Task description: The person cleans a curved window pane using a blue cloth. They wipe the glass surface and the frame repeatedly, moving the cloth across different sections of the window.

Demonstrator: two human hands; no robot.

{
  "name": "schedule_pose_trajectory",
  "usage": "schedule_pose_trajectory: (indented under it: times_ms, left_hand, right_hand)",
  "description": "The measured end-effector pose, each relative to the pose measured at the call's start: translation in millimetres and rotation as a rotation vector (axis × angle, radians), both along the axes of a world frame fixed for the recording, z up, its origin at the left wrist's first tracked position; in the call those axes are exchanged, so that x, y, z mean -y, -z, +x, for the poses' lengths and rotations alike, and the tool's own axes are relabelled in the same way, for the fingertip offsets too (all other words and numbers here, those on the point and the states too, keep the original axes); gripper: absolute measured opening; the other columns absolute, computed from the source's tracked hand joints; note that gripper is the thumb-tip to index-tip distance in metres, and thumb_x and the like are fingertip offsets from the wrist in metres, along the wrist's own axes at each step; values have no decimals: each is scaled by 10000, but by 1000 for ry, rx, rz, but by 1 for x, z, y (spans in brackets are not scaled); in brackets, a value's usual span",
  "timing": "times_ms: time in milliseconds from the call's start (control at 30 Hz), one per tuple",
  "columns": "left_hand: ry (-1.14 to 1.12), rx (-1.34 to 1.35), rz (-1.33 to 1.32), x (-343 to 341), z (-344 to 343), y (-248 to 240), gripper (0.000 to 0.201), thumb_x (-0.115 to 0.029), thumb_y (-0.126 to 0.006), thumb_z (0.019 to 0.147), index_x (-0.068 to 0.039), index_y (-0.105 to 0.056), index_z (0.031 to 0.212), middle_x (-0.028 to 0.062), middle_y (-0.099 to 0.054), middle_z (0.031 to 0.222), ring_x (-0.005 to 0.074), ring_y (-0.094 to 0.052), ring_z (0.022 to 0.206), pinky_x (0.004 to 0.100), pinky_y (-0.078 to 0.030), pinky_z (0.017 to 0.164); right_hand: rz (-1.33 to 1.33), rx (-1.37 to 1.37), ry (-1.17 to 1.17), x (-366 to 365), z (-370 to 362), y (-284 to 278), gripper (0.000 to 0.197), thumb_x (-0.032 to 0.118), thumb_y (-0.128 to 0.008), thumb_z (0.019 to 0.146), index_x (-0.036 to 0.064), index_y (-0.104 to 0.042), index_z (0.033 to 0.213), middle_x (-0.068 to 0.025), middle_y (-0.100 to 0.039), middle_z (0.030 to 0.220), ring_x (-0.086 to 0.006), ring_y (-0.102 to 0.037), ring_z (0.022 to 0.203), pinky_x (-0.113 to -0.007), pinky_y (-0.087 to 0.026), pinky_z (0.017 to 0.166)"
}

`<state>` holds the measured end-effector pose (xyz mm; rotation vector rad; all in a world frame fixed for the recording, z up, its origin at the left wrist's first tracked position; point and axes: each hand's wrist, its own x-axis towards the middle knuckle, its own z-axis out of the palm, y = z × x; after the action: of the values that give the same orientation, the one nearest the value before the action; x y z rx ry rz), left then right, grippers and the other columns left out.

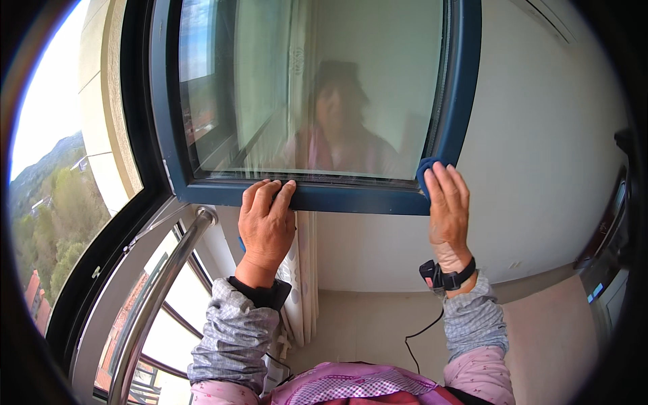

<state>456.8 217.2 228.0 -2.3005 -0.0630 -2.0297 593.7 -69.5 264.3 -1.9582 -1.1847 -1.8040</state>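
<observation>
An opened window sash with a dark blue frame point(351, 199) swings inward in front of me; its glass pane point(270, 88) reflects a person. My left hand point(265, 226) grips the bottom rail of the frame, fingers curled over its upper edge. My right hand point(447, 206) presses a small blue cloth point(424, 169) against the frame's lower right corner; most of the cloth is hidden under the fingers. A black band sits on my right wrist.
A shiny metal guard rail point(158, 290) runs diagonally at the lower left beside the open window gap with trees and buildings far below. A white curtain point(302, 283) hangs under the sash. A white wall point(540, 169) is on the right, a dark appliance point(611, 250) at the far right.
</observation>
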Motion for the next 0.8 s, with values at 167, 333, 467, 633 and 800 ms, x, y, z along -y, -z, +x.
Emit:
schedule_pose_trajectory:
  times_ms: [167,333,467,633,800]
  left_hand:
    - [-9,-34,-20,1,1,-3,476,9,-679,662,-91,-715,1126,66,-646,1081,289,-607,1090,379,-526,943]
    - [-17,-38,-29,2,0,-4,465,4,-688,659,-92,-716,1113,60,-649,1069,285,-608,1080,372,-527,940]
    - [-6,-45,-24,-1,-1,-4,462,10,-686,660,-98,-721,1108,57,-649,1056,281,-612,1065,370,-530,930]
    - [5,-30,-24,0,-1,-6,440,13,-689,663,-95,-725,1088,55,-648,1027,278,-615,1038,368,-533,902]
    - [1,-35,-9,1,-2,-8,416,10,-687,676,-90,-727,1077,53,-648,1025,273,-617,1031,364,-534,890]
  right_hand:
    - [-6,11,-41,3,27,-28,392,-17,-593,906,98,-658,1275,-36,-626,1361,-282,-534,1312,-394,-470,1061]
    - [94,234,10,-3,35,-138,436,-50,-561,879,122,-655,1268,-9,-610,1383,-300,-531,1292,-406,-463,1044]
    - [77,192,22,-9,7,-104,400,-13,-601,865,132,-693,1226,15,-637,1355,-272,-574,1144,-370,-480,956]
    - [25,188,-67,3,19,-80,409,-54,-621,812,129,-727,1162,23,-686,1276,-258,-594,1042,-351,-506,895]
    - [185,133,-173,1,44,-193,423,-66,-556,880,138,-690,1226,6,-653,1327,-275,-567,1080,-356,-511,954]
